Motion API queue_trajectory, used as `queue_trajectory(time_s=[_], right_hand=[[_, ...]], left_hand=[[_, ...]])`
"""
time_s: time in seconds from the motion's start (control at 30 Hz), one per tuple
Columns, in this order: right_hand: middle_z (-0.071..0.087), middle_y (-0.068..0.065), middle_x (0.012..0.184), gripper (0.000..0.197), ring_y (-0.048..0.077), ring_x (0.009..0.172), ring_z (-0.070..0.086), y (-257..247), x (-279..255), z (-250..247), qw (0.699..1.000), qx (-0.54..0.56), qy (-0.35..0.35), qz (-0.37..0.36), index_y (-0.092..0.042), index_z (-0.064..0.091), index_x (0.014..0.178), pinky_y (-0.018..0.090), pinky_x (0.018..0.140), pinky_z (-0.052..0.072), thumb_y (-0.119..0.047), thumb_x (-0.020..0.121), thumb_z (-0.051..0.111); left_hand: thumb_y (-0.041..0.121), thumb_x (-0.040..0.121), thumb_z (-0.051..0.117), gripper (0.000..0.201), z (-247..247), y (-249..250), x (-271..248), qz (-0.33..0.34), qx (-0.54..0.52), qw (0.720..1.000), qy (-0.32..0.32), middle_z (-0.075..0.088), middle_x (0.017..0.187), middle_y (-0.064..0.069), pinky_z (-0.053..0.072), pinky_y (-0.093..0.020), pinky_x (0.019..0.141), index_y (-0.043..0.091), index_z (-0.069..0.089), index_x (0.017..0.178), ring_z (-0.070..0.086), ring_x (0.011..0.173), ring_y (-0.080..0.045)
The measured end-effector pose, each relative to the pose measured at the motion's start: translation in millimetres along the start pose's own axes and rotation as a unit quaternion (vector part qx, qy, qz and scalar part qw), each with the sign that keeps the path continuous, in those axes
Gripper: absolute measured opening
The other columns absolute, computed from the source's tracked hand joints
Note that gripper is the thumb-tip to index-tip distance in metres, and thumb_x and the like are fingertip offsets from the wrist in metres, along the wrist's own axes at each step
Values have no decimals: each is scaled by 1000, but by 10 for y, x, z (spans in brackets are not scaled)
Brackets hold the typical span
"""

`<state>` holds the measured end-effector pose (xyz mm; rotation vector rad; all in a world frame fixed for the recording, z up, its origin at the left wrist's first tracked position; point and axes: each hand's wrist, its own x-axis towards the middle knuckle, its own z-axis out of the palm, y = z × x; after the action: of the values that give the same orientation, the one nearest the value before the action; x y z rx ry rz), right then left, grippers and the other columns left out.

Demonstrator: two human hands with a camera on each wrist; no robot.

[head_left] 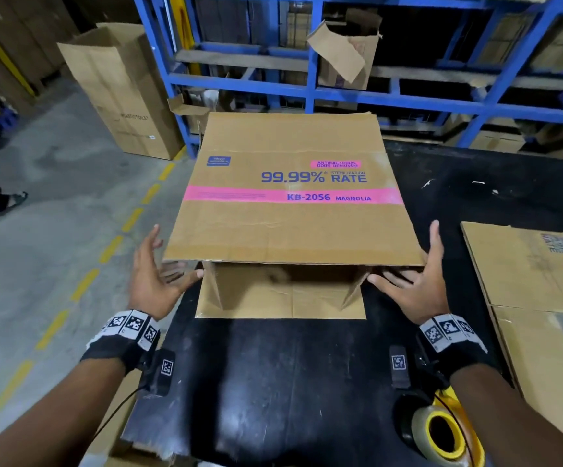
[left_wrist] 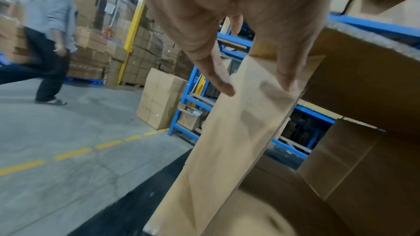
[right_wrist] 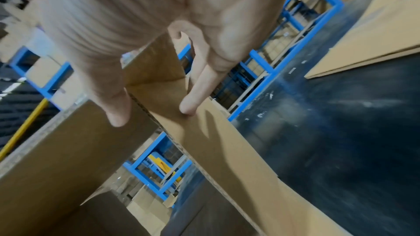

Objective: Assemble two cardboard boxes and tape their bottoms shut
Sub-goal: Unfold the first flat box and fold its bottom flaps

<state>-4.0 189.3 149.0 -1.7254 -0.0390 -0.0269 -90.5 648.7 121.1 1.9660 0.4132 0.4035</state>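
Cardboard box [head_left: 290, 210] lies partly opened on its side on the black desk [head_left: 290, 382], open end facing the person, inside showing nothing but bare cardboard. Tape roll [head_left: 440, 433] with yellow core sits at the near right desk edge, under the right forearm. Left hand [head_left: 153, 281] is at the box's near left corner, fingers straight and spread, tips touching the left side flap [left_wrist: 238, 132]; grip is not closed on anything. Right hand [head_left: 415, 284] mirrors it at the near right corner, fingers straight, tips on the right side flap [right_wrist: 227, 150], thumb up along the top panel edge. Top panel print reads "ANTIBACTERIAL ODOR REMOVER", "99.99% STERILIZATION RATE", and on a pink band "KB-2056 MAGNOLIA"; small blue logo at left is unreadable. Flat cardboard stack [head_left: 543, 298] lies on the desk to the right, same print partly visible. Behind the box stands blue racking [head_left: 314, 89] with loose cartons. Tall plain carton [head_left: 121, 92] stands on the floor left of the racking. Another person [left_wrist: 45, 42] is on the grey floor at far left, beyond a dashed yellow line [head_left: 105, 251].
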Motion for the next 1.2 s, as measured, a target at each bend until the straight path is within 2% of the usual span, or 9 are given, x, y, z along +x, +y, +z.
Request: queue_trajectory(time_s=[0.17, 0.3, 0.47, 0.6, 0.7, 0.83, 0.93, 1.07, 1.2], right_hand=[[51, 7, 141, 69, 24, 112, 68, 675, -116, -26, 984, -160, -27, 70, -15, 40, 145, 41, 91, 56, 11, 85, 62], [56, 20, 127, 33, 34, 104, 66, 1137, -72, 89, 939, -328, -29, 97, -7, 61, 130, 27, 85, 41, -14, 99, 58], [47, 19, 139, 43, 34, 127, 47, 1427, 201, 364, 938, -314, -44, 144, -15, 52, 141, 34, 103, 37, -35, 105, 41], [38, 14, 151, 66, 30, 138, 37, 1576, 277, 536, 926, -313, -70, 201, -15, 46, 145, 37, 115, 29, -54, 93, 54], [56, 12, 135, 46, 33, 132, 44, 1611, 347, 642, 929, -294, -17, 223, -13, 62, 120, 42, 116, 31, -44, 87, 68], [51, 14, 145, 83, 33, 140, 33, 1718, 407, 739, 880, -409, -5, 241, -10, 62, 127, 48, 109, 34, -72, 73, 55], [52, 13, 143, 80, 35, 136, 34, 1799, 336, 725, 852, -476, -8, 217, -8, 57, 131, 46, 109, 32, -61, 71, 70], [66, 16, 124, 57, 37, 128, 45, 1841, 320, 655, 886, -407, -28, 220, -1, 67, 116, 35, 109, 31, -43, 79, 75], [67, 13, 107, 47, 30, 104, 61, 1789, 294, 624, 929, -285, 58, 228, -4, 63, 111, 31, 95, 47, -25, 73, 84]], left_hand=[[18, 80, 87, 71, 225, -500, -303, -91, 136, 986, -31, 56, 132, -15, 57, -44, 93, 21, 51, 142, 74, 99, -29], [29, 84, 82, 62, 463, -732, -419, -137, 225, 961, -89, 58, 123, -15, 53, -44, 100, 27, 57, 141, 69, 109, -33], [46, 98, 59, 65, 811, -951, -321, -136, 350, 917, -137, 43, 153, -16, 35, -49, 118, 38, 35, 158, 46, 140, -38], [51, 102, 51, 76, 957, -1169, -229, -149, 406, 878, -207, 19, 170, -9, 23, -47, 126, 42, 6, 163, 27, 152, -39], [51, 99, 54, 81, 950, -1227, -198, -136, 432, 863, -223, 21, 169, -10, 23, -45, 126, 40, 5, 164, 30, 151, -37], [44, 93, 66, 84, 853, -1225, -220, -152, 429, 865, -212, 28, 165, -15, 29, -44, 123, 38, 19, 163, 34, 148, -36], [43, 94, 66, 74, 841, -1157, -153, -138, 460, 856, -193, 38, 159, -14, 33, -42, 118, 33, 33, 159, 42, 144, -32], [50, 89, 71, 70, 872, -1037, -60, -141, 480, 844, -195, 45, 146, -12, 36, -40, 110, 31, 42, 150, 47, 135, -32], [66, 62, 84, 102, 939, -1020, -71, -149, 479, 844, -190, 36, 143, -16, 41, -50, 111, 28, 37, 145, 43, 130, -41]])
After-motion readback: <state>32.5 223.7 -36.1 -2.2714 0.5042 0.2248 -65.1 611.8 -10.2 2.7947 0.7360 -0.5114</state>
